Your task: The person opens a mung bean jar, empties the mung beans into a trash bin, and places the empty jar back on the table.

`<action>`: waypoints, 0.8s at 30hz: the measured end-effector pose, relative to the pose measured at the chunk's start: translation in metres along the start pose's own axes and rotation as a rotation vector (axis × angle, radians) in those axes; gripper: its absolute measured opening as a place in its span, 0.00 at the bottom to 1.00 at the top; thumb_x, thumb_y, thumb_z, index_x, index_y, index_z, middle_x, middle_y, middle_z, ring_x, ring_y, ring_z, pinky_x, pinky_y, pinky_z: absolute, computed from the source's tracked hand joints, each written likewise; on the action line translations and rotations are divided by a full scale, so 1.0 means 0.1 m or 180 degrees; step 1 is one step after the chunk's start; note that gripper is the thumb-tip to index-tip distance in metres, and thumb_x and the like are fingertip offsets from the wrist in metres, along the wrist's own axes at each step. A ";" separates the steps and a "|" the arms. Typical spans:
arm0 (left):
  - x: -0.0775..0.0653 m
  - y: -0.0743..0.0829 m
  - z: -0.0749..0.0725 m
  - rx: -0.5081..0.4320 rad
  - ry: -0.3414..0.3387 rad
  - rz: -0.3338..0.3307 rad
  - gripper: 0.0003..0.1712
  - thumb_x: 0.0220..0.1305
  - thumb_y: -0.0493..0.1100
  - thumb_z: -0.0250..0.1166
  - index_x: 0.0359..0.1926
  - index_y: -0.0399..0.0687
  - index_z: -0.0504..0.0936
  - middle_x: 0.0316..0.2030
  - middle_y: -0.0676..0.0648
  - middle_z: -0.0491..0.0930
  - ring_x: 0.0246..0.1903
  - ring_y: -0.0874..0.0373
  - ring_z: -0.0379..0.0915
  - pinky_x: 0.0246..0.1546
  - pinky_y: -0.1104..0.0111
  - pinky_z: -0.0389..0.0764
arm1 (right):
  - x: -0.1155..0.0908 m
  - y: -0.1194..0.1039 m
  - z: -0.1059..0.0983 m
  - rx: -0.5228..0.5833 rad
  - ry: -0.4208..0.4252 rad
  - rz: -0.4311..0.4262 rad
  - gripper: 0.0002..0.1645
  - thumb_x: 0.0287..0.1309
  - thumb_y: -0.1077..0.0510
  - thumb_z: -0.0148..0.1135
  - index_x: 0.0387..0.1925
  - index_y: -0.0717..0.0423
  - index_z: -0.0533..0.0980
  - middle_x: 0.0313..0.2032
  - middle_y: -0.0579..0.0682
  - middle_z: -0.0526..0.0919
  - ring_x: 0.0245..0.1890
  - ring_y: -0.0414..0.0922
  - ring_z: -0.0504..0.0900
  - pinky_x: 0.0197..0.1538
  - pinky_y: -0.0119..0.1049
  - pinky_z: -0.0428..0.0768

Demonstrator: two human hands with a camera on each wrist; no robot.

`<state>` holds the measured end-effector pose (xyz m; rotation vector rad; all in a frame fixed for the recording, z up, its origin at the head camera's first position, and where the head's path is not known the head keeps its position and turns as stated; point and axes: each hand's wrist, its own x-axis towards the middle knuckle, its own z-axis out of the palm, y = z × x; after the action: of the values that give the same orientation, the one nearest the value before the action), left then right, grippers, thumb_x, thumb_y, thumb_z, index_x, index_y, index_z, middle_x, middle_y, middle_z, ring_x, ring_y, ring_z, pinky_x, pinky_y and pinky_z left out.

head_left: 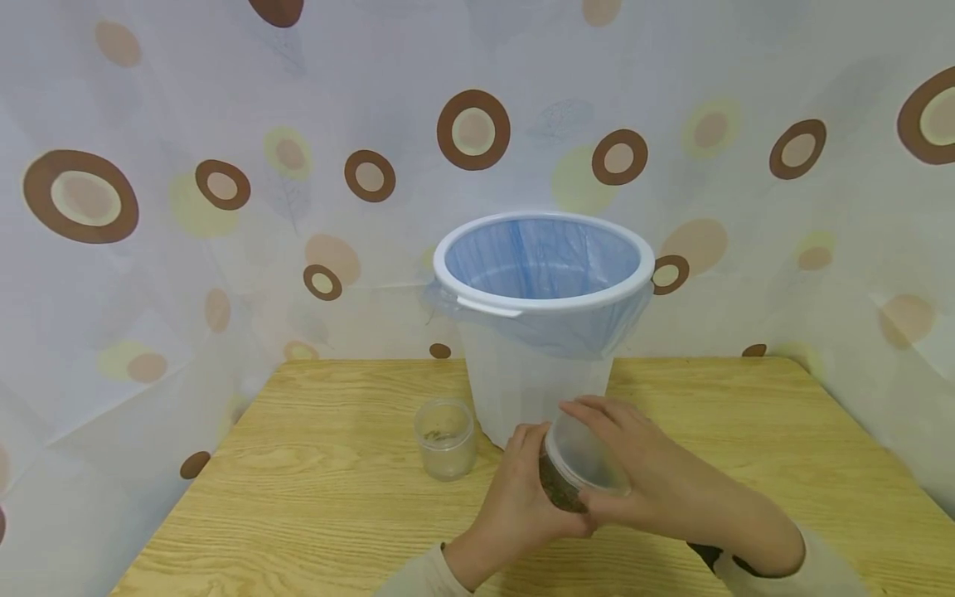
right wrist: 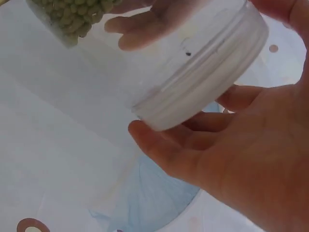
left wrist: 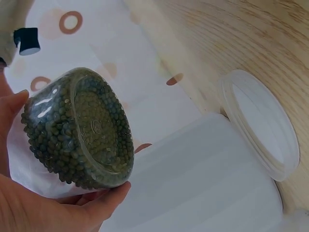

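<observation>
A clear plastic jar of small green beans (left wrist: 53,130) is held tilted low in front of the bin. My left hand (head_left: 518,497) grips its side, with thumb and fingers around it. The jar's base faces the left wrist camera. My right hand (head_left: 642,473) holds the translucent lid (right wrist: 207,72) at the other end, fingers and thumb around its rim. How tightly the lid sits on the jar I cannot tell. To the left stands a second clear jar (head_left: 446,452), upright and uncovered, with a few bits visible inside.
A white bin (head_left: 522,390) with a blue bag (head_left: 552,257) lining it stands behind my hands on the wooden table (head_left: 321,497). The left wrist view also has a round translucent lid-like piece (left wrist: 287,140) near the bin. A patterned sheet (head_left: 477,50) covers the walls.
</observation>
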<state>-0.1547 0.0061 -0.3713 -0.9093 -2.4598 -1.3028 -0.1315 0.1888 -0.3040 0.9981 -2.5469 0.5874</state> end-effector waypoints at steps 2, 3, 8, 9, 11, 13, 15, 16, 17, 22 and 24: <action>0.00 -0.01 0.01 -0.0016 0.0022 -0.0015 0.43 0.43 0.49 0.76 0.60 0.45 0.67 0.50 0.51 0.67 0.47 0.61 0.67 0.47 0.69 0.75 | 0.00 -0.02 0.01 -0.0001 0.0011 0.0124 0.46 0.51 0.43 0.69 0.66 0.59 0.62 0.61 0.60 0.68 0.59 0.57 0.70 0.51 0.55 0.76; 0.01 -0.01 0.01 0.0007 0.0056 0.0001 0.43 0.43 0.49 0.76 0.60 0.45 0.67 0.50 0.50 0.68 0.47 0.61 0.67 0.47 0.69 0.75 | 0.00 -0.04 0.02 -0.0027 0.0033 0.0231 0.48 0.51 0.40 0.69 0.66 0.60 0.62 0.61 0.62 0.68 0.59 0.59 0.69 0.52 0.56 0.75; 0.02 -0.01 0.05 0.0258 0.0273 0.0220 0.44 0.41 0.49 0.79 0.57 0.42 0.67 0.49 0.48 0.69 0.46 0.59 0.67 0.44 0.70 0.76 | 0.02 -0.16 0.09 -0.0026 0.0105 0.0920 0.53 0.53 0.32 0.63 0.66 0.66 0.61 0.59 0.65 0.69 0.58 0.60 0.69 0.52 0.57 0.74; 0.02 0.00 0.05 0.0341 0.0315 0.0270 0.45 0.40 0.50 0.80 0.57 0.42 0.67 0.49 0.48 0.69 0.46 0.59 0.67 0.44 0.70 0.76 | 0.02 -0.19 0.10 -0.0029 0.0107 0.1035 0.53 0.54 0.32 0.62 0.66 0.67 0.61 0.58 0.65 0.69 0.57 0.61 0.69 0.51 0.57 0.75; 0.02 0.00 0.07 0.0489 0.0397 0.0341 0.46 0.38 0.52 0.81 0.56 0.42 0.67 0.48 0.48 0.69 0.45 0.59 0.67 0.43 0.71 0.76 | 0.04 -0.22 0.10 -0.0103 0.0118 0.1200 0.52 0.56 0.33 0.60 0.64 0.70 0.62 0.56 0.66 0.70 0.55 0.62 0.70 0.49 0.57 0.76; 0.02 0.01 0.09 0.0595 0.0452 0.0387 0.47 0.37 0.53 0.81 0.56 0.42 0.67 0.48 0.48 0.69 0.45 0.60 0.67 0.44 0.71 0.76 | 0.05 -0.24 0.09 -0.0194 0.0084 0.1336 0.51 0.57 0.32 0.58 0.63 0.71 0.63 0.56 0.69 0.71 0.54 0.65 0.71 0.48 0.58 0.77; 0.02 0.01 0.10 0.0656 0.0474 0.0397 0.48 0.35 0.53 0.82 0.55 0.43 0.67 0.47 0.49 0.70 0.44 0.60 0.67 0.44 0.71 0.76 | 0.06 -0.24 0.09 -0.0279 0.0075 0.1403 0.51 0.57 0.31 0.59 0.60 0.72 0.65 0.54 0.71 0.72 0.52 0.67 0.73 0.45 0.58 0.78; 0.02 0.02 0.10 0.0667 0.0474 0.0392 0.48 0.35 0.54 0.82 0.55 0.43 0.67 0.47 0.49 0.70 0.44 0.60 0.67 0.44 0.72 0.76 | 0.06 -0.23 0.09 -0.0306 0.0070 0.1420 0.50 0.56 0.31 0.60 0.59 0.72 0.66 0.52 0.71 0.73 0.50 0.67 0.74 0.43 0.58 0.78; 0.02 0.02 0.10 0.0672 0.0470 0.0388 0.49 0.34 0.54 0.82 0.56 0.43 0.67 0.47 0.49 0.70 0.44 0.60 0.67 0.45 0.71 0.76 | 0.07 -0.23 0.08 -0.0309 0.0043 0.1443 0.50 0.55 0.31 0.60 0.59 0.72 0.67 0.52 0.70 0.74 0.50 0.67 0.74 0.42 0.57 0.78; 0.01 0.02 0.09 0.0690 0.0420 0.0383 0.51 0.34 0.54 0.83 0.57 0.43 0.67 0.48 0.49 0.70 0.45 0.60 0.67 0.45 0.72 0.76 | 0.08 -0.19 0.06 -0.0181 -0.0076 0.1478 0.49 0.53 0.32 0.63 0.58 0.69 0.69 0.52 0.65 0.75 0.51 0.63 0.74 0.43 0.56 0.78; 0.00 0.01 0.09 0.0702 0.0403 0.0390 0.51 0.34 0.55 0.82 0.57 0.42 0.67 0.48 0.48 0.70 0.45 0.60 0.68 0.45 0.72 0.76 | 0.08 -0.17 0.05 -0.0117 -0.0128 0.1478 0.49 0.52 0.32 0.64 0.59 0.69 0.69 0.52 0.65 0.75 0.52 0.62 0.73 0.45 0.56 0.77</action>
<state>-0.1535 0.0139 -0.3757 -0.8776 -2.3520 -0.9936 -0.1260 0.1701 -0.3007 0.4023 -2.8273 0.6395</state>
